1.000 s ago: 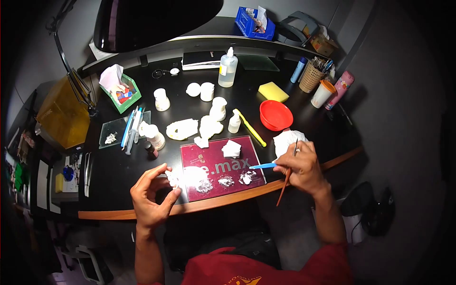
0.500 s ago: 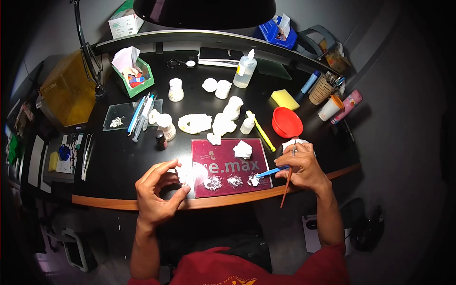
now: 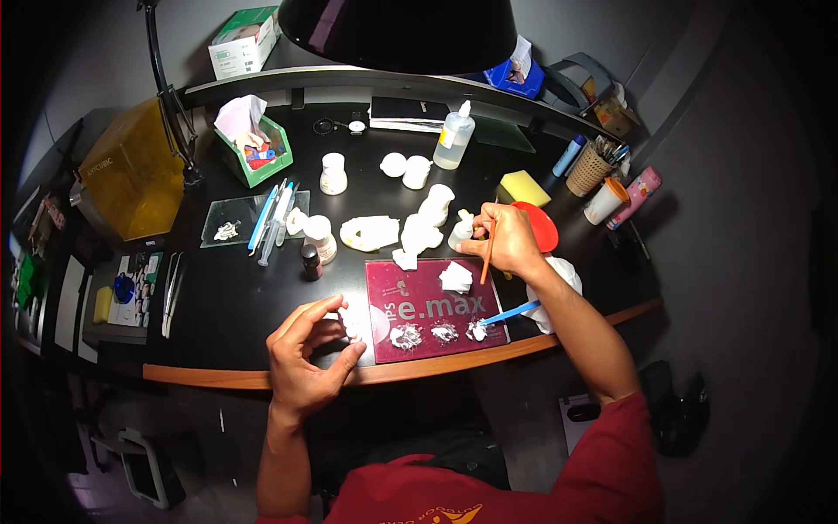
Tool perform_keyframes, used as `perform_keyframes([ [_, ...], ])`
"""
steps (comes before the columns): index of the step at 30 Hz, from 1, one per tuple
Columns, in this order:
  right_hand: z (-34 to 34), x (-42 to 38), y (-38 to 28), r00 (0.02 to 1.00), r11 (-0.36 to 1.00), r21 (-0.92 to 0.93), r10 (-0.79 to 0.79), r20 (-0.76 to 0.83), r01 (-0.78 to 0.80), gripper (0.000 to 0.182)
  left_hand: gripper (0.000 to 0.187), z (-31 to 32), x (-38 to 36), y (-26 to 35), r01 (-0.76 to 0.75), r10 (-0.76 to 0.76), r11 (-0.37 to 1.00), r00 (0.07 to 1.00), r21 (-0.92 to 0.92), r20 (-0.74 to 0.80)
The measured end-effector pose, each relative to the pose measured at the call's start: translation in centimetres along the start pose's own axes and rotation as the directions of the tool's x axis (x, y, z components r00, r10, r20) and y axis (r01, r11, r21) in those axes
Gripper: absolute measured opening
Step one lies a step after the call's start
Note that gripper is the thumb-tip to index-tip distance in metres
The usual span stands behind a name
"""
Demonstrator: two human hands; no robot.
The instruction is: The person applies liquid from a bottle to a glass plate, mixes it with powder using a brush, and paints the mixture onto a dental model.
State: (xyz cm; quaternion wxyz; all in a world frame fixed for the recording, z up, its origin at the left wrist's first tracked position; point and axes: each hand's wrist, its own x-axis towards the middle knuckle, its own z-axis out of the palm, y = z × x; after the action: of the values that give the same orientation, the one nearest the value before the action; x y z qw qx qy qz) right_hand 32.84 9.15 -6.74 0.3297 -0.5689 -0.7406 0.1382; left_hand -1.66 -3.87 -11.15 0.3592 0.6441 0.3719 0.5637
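My left hand (image 3: 310, 356) is at the left edge of the maroon glass slab (image 3: 432, 288), thumb and fingers closed on a small white piece (image 3: 351, 325) washed out by the light. Between the fingers of my right hand (image 3: 511, 240) is a thin paintbrush (image 3: 487, 262) with a reddish-brown handle. Its thumb and fingertips are also at a small white dropper bottle (image 3: 460, 231), apparently touching it. Three dabs of white paste lie on the slab. A blue spatula (image 3: 524, 309) rests with its tip in the right-hand dab (image 3: 476, 331). Folded white tissue (image 3: 456, 278) sits above.
Behind the slab stand several white jars, a dark small bottle (image 3: 312, 261) and a clear squeeze bottle (image 3: 455, 135). A red bowl (image 3: 543, 229) and yellow sponge (image 3: 524, 188) are right. A black lamp shade (image 3: 397, 35) hangs overhead.
My right hand has let go of the blue spatula, leaving it on the slab, and moved up and left to the small dropper bottle, keeping the brush. My left hand keeps its pinch.
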Motion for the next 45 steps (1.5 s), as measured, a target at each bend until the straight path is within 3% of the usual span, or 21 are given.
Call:
perform_keyframes([
  [4, 0.7, -0.1, -0.5, 0.992, 0.998, -0.049, -0.037, -0.122, 0.031, 0.054, 0.056, -0.1, 0.0, 0.1, 0.012, -0.012, 1.000, 1.000, -0.009, 0.010],
  [5, 0.7, -0.2, -0.4, 0.993, 0.992, 0.120, 0.058, -0.105, -0.045, 0.051, 0.056, -0.1, -0.1, 0.1, 0.013, -0.013, 1.000, 1.000, -0.009, 0.012],
  [7, -0.4, -1.4, -0.5, 0.989, 0.918, 0.394, 0.018, -0.145, 0.041, 0.047, 0.056, -0.1, 0.0, 0.2, 0.016, -0.016, 1.000, 1.000, -0.010, 0.007],
  [8, -1.6, -2.4, -2.7, 0.992, 0.864, 0.504, 0.074, -0.102, -0.013, 0.046, 0.056, -0.1, 0.0, 0.2, 0.013, -0.013, 1.000, 1.000, -0.011, 0.003],
  [9, -3.0, -3.5, -2.7, 0.994, 0.954, 0.298, 0.002, -0.114, 0.033, 0.042, 0.056, -0.1, -0.1, 0.2, 0.016, -0.016, 1.000, 1.000, -0.011, 0.004],
  [11, -4.3, -6.2, -4.5, 0.977, 0.957, 0.237, -0.128, -0.168, 0.166, 0.039, 0.057, -0.1, 0.0, 0.2, 0.016, -0.016, 1.000, 1.000, -0.015, 0.012],
  [13, -6.1, -8.7, -6.3, 0.981, 0.983, 0.006, -0.183, -0.067, 0.184, 0.038, 0.057, -0.1, 0.0, 0.2, 0.011, -0.010, 1.000, 1.000, -0.021, 0.024],
  [14, -7.1, -10.0, -7.0, 0.990, 0.980, -0.149, -0.126, 0.062, 0.134, 0.046, 0.057, -0.1, -0.1, 0.2, 0.007, -0.006, 1.000, 0.999, -0.023, 0.032],
  [15, -6.7, -11.0, -7.4, 0.987, 0.985, -0.075, -0.157, -0.009, 0.156, 0.037, 0.057, -0.1, -0.1, 0.2, 0.008, -0.007, 1.000, 0.999, -0.023, 0.033],
  [20, -7.6, -13.5, -8.8, 0.972, 0.922, -0.333, -0.140, 0.191, 0.198, 0.028, 0.058, -0.2, -0.1, 0.3, 0.010, -0.010, 1.000, 1.000, -0.016, 0.028],
  [45, -5.8, -13.0, -8.8, 0.948, 0.889, -0.387, -0.134, 0.289, 0.244, 0.024, 0.059, -0.3, -0.3, 0.3, 0.037, -0.038, 0.998, 0.999, -0.042, -0.010],
])
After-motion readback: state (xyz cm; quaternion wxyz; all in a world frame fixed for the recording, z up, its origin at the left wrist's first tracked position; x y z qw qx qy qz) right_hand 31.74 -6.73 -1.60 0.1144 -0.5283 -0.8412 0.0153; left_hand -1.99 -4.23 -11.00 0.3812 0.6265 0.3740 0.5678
